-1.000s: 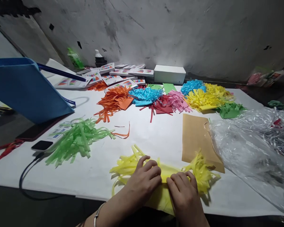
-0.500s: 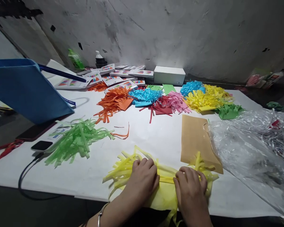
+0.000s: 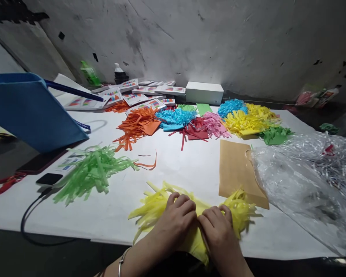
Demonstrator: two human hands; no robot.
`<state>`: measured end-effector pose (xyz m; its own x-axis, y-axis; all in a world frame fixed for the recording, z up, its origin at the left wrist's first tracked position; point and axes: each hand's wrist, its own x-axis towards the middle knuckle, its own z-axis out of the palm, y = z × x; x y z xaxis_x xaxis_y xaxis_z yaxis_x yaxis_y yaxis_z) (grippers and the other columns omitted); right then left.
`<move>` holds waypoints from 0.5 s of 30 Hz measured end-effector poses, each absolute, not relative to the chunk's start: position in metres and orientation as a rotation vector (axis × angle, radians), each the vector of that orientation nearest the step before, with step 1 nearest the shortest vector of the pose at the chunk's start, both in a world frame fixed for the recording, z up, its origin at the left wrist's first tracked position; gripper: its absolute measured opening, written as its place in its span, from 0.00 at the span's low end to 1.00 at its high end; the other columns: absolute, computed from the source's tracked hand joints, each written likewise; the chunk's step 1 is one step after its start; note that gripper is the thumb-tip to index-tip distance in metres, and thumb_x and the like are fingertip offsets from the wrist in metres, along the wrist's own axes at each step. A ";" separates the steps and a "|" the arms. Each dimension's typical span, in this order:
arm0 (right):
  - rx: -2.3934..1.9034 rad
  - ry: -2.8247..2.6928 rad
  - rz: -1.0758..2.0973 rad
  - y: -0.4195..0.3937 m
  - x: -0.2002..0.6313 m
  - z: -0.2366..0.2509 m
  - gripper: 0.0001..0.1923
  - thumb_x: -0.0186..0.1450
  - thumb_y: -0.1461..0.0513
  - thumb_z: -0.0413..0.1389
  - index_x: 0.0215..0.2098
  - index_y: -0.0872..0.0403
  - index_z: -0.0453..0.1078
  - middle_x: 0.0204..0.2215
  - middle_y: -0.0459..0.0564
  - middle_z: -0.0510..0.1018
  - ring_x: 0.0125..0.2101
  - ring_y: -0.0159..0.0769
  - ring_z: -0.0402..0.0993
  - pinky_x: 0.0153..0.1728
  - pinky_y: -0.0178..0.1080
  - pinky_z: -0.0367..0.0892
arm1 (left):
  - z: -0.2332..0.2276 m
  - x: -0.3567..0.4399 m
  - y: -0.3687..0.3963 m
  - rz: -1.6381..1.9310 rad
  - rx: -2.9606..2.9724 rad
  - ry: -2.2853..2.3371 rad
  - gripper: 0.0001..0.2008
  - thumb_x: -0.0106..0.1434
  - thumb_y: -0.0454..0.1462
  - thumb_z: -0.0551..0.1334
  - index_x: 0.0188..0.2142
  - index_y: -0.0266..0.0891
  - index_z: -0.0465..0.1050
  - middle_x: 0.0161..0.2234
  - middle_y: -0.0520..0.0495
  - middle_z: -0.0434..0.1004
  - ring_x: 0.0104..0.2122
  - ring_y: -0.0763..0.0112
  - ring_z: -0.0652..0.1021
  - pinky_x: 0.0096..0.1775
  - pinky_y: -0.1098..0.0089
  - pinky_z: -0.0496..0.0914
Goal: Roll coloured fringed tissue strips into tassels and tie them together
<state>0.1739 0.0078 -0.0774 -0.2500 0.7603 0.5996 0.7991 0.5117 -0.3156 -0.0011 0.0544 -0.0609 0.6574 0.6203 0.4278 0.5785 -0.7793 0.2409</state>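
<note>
Yellow fringed tissue paper [image 3: 150, 209] lies at the table's front edge, its cut strips spreading out to the left and right. My left hand [image 3: 180, 215] grips its middle from above, fingers curled into the paper. Close beside it, my right hand [image 3: 217, 227] is closed on the same paper, and the thumbs nearly meet. The plain uncut part hangs toward me, partly under my hands and over the edge. What the fingertips pinch is hidden. A brown paper piece [image 3: 233, 169] lies just beyond my right hand, with some yellow strips over its near end.
Green tissue strips [image 3: 98, 169] lie left, beside a white device [image 3: 59, 171] with a black cable. Orange [image 3: 137, 123], blue [image 3: 177, 117] and yellow [image 3: 246, 123] fringe bundles line the back, before a white box [image 3: 204, 93]. A clear plastic bag [image 3: 294, 181] covers the right side.
My right hand has moved left, closer to my left hand, drawing the yellow paper together. The right-hand strips have bunched up and shifted inward. The view has shifted slightly.
</note>
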 end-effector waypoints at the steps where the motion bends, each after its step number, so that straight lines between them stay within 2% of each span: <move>1: -1.273 -2.037 -0.072 0.007 0.176 -0.078 0.18 0.75 0.63 0.43 0.30 0.52 0.68 0.26 0.45 0.72 0.31 0.34 0.65 0.49 0.44 0.52 | -0.062 -0.002 0.055 0.748 2.784 1.011 0.07 0.67 0.31 0.63 0.31 0.39 0.71 0.34 0.51 0.76 0.38 0.65 0.70 0.50 0.59 0.56; 5: -1.288 -1.956 0.021 -0.002 0.190 -0.081 0.17 0.75 0.60 0.44 0.33 0.50 0.71 0.30 0.45 0.75 0.35 0.36 0.68 0.53 0.47 0.51 | -0.066 -0.007 0.053 0.683 2.653 1.072 0.05 0.66 0.33 0.65 0.33 0.41 0.73 0.35 0.52 0.77 0.38 0.66 0.70 0.45 0.61 0.56; 8: -1.322 -1.865 0.088 -0.008 0.197 -0.081 0.15 0.75 0.60 0.45 0.36 0.49 0.72 0.34 0.44 0.77 0.39 0.37 0.71 0.58 0.49 0.49 | -0.061 -0.005 0.049 0.598 2.544 1.129 0.06 0.67 0.31 0.63 0.33 0.41 0.73 0.36 0.51 0.77 0.39 0.65 0.71 0.42 0.61 0.56; 12: -1.480 -1.771 0.082 -0.009 0.191 -0.079 0.13 0.72 0.64 0.47 0.31 0.49 0.69 0.34 0.44 0.77 0.40 0.38 0.72 0.58 0.51 0.48 | -0.050 0.005 0.049 0.403 2.519 1.277 0.06 0.66 0.31 0.59 0.31 0.38 0.71 0.35 0.48 0.75 0.38 0.62 0.70 0.41 0.59 0.57; 15: -1.615 -1.739 0.037 -0.008 0.186 -0.077 0.11 0.69 0.65 0.50 0.29 0.50 0.67 0.32 0.45 0.76 0.37 0.40 0.71 0.56 0.51 0.49 | -0.045 0.010 0.052 0.320 2.573 1.364 0.05 0.65 0.32 0.62 0.31 0.38 0.71 0.36 0.47 0.75 0.38 0.62 0.71 0.41 0.59 0.57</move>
